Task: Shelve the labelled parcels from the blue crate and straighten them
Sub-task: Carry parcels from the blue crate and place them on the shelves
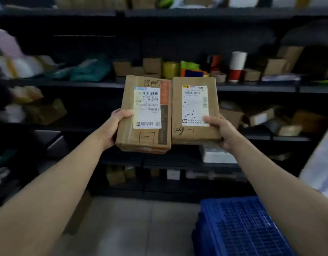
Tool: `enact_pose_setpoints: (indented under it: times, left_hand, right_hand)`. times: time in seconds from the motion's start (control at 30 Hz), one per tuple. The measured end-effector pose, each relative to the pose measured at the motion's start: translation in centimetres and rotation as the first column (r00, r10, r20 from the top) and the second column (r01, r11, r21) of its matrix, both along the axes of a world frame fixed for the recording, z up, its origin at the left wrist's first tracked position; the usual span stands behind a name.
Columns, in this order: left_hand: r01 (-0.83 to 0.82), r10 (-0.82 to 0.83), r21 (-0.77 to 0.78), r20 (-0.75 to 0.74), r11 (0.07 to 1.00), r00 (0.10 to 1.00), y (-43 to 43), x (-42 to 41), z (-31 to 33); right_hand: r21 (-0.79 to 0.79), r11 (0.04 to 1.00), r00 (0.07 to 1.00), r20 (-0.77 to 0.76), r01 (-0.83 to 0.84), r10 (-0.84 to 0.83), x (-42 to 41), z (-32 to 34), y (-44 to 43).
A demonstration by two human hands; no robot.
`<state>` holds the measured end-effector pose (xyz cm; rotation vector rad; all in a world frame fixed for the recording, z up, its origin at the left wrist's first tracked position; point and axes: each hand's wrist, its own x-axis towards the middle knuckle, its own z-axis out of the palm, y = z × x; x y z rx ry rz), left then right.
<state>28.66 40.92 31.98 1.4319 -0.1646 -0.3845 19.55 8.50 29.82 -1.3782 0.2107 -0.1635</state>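
**Two labelled parcels held upright, side by side, in front of the shelves**

You have one parcel in each hand, both raised in front of the dark shelving (251,88) and neither resting on a shelf.

Your left grip (116,124) is clasped on the lower left edge of the parcel marked 1-7 (144,115). The thumb lies on the front face and the fingers are hidden behind.

Your right grip (221,132) is clasped on the lower right corner of the parcel marked 1-6 (195,109). Its thumb rests on the bottom corner of the white label.

Both parcels are brown cardboard. Their long axes stand upright and their labelled faces are turned toward you, tops pointing up toward the higher shelves. The inner long edges meet down the middle. The 1-7 parcel leans slightly, its top toward the other, and its bottom edge hangs a little lower.

The "1-7" is written on the cardboard under the label, and the "1-6" is written on the label itself.

The blue crate (239,228) sits on the tiled floor (141,228) at the foot of the shelving, beneath your right forearm. Behind the parcels, the shelves hold blurred boxes and bags. A white-and-red paper cup (237,65) stands on the shelf up and to the right.
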Motion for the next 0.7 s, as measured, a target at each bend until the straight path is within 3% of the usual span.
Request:
enact_pose_setpoints:
  times: [0.17,0.33,0.53,0.7]
  left_hand:
    - [-0.339,0.339,-0.026,-0.016,0.94,0.941,16.1,-1.6,0.1]
    - [-0.598,0.598,0.0,-0.022,0.802,0.801,32.3,-5.7,-0.3]
    - [-0.765,0.765,0.005,0.001,0.644,0.644,46.4,-12.5,-0.4]
    - [-0.887,0.887,0.03,0.002,0.461,0.461,54.6,-18.1,-1.6]
  right_hand:
    - [-0.045,0.957,0.958,0.008,-0.286,0.286,8.1,1.3,15.0]
    - [-0.047,0.835,0.836,-0.001,-0.548,0.549,13.0,0.4,32.8]
    - [-0.045,0.638,0.638,0.007,-0.769,0.77,14.9,-0.4,50.5]
    - [-0.058,0.485,0.486,-0.02,-0.873,0.874,14.6,-1.1,62.2]
